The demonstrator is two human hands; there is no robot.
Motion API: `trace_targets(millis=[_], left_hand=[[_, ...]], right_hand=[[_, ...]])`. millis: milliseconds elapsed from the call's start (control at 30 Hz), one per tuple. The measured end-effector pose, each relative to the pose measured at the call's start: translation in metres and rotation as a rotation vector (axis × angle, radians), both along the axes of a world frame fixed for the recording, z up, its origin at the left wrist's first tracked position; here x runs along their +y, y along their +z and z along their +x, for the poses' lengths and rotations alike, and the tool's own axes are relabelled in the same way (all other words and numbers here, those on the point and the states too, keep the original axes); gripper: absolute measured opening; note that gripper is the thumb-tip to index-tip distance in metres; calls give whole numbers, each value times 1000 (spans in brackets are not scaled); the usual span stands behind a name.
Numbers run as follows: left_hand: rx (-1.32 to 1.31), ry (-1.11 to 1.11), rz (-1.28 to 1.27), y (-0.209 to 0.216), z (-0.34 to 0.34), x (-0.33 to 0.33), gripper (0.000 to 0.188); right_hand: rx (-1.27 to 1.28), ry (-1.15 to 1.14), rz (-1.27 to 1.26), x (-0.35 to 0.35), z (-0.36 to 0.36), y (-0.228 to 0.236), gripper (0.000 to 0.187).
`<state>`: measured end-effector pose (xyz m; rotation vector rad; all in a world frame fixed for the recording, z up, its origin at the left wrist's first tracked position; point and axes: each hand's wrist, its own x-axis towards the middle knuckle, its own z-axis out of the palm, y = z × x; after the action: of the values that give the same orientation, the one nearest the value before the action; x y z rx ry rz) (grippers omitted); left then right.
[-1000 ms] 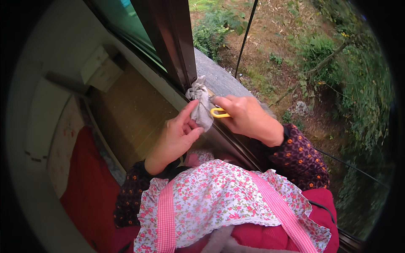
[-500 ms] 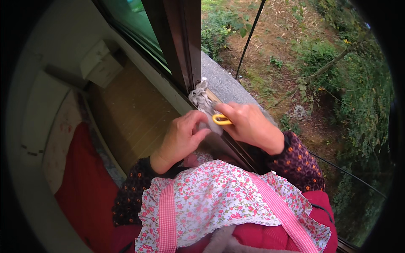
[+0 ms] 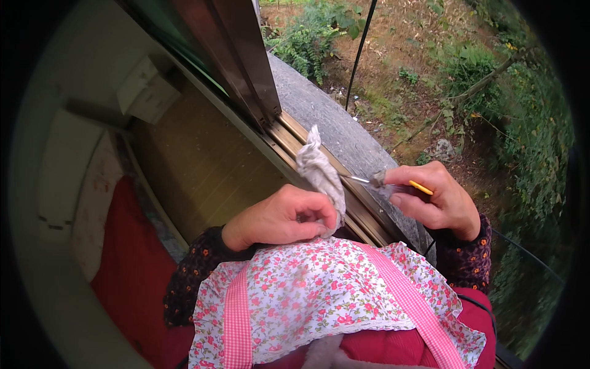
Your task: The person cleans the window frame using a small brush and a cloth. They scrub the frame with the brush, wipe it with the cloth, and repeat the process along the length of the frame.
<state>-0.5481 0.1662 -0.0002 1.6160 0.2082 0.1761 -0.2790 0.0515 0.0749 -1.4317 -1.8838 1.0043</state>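
My left hand [image 3: 286, 215] pinches the lower end of a crumpled greyish-white rag [image 3: 321, 173], whose twisted tip points up over the window track [image 3: 356, 209]. Off to the right, my right hand [image 3: 433, 197] is closed around a thin tool with a yellow handle [image 3: 420, 187] that showed as a loop earlier. The tool's slim metal shaft [image 3: 356, 179] points left towards the rag, its tip close to the rag's edge. A small greyish wad [image 3: 378, 178] sits at my right fingertips, around the shaft; what it is made of is hard to tell.
A brown metal window frame [image 3: 236, 61] rises at upper left. Beyond the track lies a grey stone ledge [image 3: 332, 117], with a dark cable [image 3: 362, 55] and sloping ground with plants outside. Indoors are a wooden floor [image 3: 190, 160], a white cabinet [image 3: 150, 89] and red cloth [image 3: 129, 258].
My hands have moved apart: the right with the yellow-handled tool to the right, the left slightly down with the rag. The rag has come away from the frame's foot, and the metal shaft now shows.
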Motion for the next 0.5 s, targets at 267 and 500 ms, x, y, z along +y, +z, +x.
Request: trace_targets(millis=[267,500], left_hand=[[179,131,-13,-6,-20,6,31],[165,722,485,-11,-15,10,58]], right_hand=[[-115,130,103,22,-28,-35,31],[-296,51,393,69,-70,-52,16]])
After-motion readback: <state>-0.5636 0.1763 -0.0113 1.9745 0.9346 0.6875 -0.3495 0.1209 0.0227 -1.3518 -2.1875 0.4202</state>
